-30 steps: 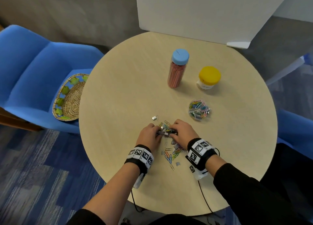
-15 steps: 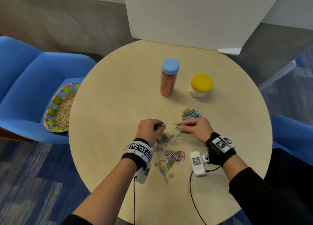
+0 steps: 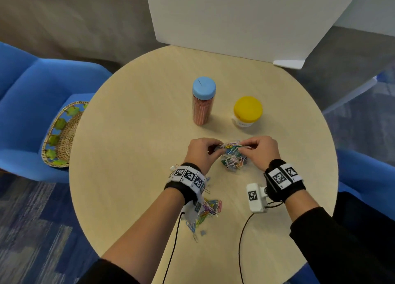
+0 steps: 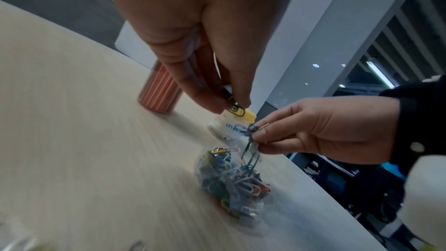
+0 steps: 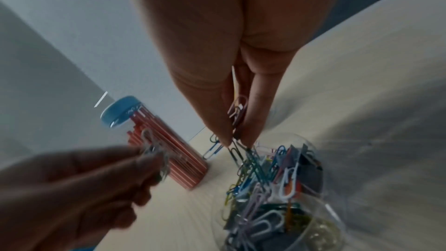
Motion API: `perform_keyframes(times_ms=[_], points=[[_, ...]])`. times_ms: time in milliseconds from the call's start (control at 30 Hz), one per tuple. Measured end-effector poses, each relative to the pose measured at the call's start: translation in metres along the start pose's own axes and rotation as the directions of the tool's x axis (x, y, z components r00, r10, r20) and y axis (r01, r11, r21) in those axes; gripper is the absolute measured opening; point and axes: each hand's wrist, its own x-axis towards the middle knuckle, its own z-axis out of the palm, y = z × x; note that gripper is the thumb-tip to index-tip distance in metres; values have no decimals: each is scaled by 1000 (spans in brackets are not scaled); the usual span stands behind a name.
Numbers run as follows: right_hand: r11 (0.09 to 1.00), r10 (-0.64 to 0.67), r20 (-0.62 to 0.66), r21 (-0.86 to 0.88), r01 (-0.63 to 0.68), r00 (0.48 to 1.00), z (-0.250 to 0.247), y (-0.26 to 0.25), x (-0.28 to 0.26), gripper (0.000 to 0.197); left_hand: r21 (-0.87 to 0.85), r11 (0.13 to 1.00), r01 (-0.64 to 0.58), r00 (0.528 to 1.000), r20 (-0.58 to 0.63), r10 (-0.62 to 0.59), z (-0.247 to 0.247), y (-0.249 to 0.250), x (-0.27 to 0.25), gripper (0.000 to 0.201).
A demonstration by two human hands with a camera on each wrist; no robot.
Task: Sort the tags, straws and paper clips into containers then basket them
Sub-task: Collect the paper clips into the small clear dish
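A clear open container (image 3: 234, 161) (image 4: 231, 184) (image 5: 311, 194) full of coloured paper clips stands mid-table. Just above it my left hand (image 3: 204, 151) (image 4: 229, 102) (image 5: 149, 157) pinches a few paper clips (image 4: 237, 111). My right hand (image 3: 259, 149) (image 4: 259, 136) (image 5: 235, 140) pinches a small bunch of clips (image 5: 237, 114) over the container's mouth, with some dangling down into it. Behind stand a tall jar with a blue lid (image 3: 203, 100) (image 5: 154, 140) holding pink straws and a short jar with a yellow lid (image 3: 246, 112). Loose clips and small tags (image 3: 206, 211) lie near my left wrist.
The round wooden table (image 3: 128, 176) has a woven basket (image 3: 62, 136) on a blue chair (image 3: 25, 104) at its left. A white board (image 3: 235, 16) stands at the far edge. Another blue chair (image 3: 367, 176) is on the right.
Both hands left the loose pile near me and moved forward to the clear container, carrying pinched paper clips. The head view tilted down and closer.
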Motion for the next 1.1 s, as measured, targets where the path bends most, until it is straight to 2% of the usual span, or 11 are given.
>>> perform_keyframes(times_ms=[233, 367, 433, 500, 567, 633, 667, 767, 867, 967, 1100], points=[[962, -82, 124, -250, 111, 989, -4, 6, -8, 23, 226, 974, -23, 986, 169, -16, 18, 20, 38, 25], [948, -5, 125, -316, 45, 992, -19, 6, -21, 16, 356, 932, -75, 969, 246, -16, 30, 24, 43, 28], [945, 27, 212, -325, 45, 977, -21, 4, -35, 20, 362, 926, -108, 962, 275, 5, 31, 25, 41, 29], [950, 91, 376, -310, 33, 922, -15, 3, -53, 17, 353, 925, -142, 955, 295, 34, 27, 26, 38, 34], [952, 194, 537, -304, -26, 821, -2, 3, -74, 13, 356, 923, -147, 963, 265, 52, 16, 21, 32, 36], [933, 244, 614, -359, -9, 751, 16, 7, -96, 48, 371, 921, -117, 977, 208, 41, 0, 10, 20, 34], [913, 237, 620, -405, 47, 748, 27, 9, -108, 67, 383, 919, -92, 982, 186, 21, -9, 1, 12, 34], [922, 161, 575, -377, 85, 802, 61, 10, -141, 102, 417, 909, 1, 980, 180, -83, -40, -30, -20, 60], [914, 113, 489, -393, 102, 865, 91, 6, -158, 113, 522, 852, 50, 931, 285, -229, -64, -56, -59, 107], [905, 56, 387, -409, 116, 921, 110, 2, -162, 91, 630, 777, -14, 869, 392, -302, -71, -73, -91, 117], [898, -14, 303, -416, 146, 953, 126, -2, -160, 60, 565, 825, -20, 855, 437, -279, -66, -83, -112, 117]])
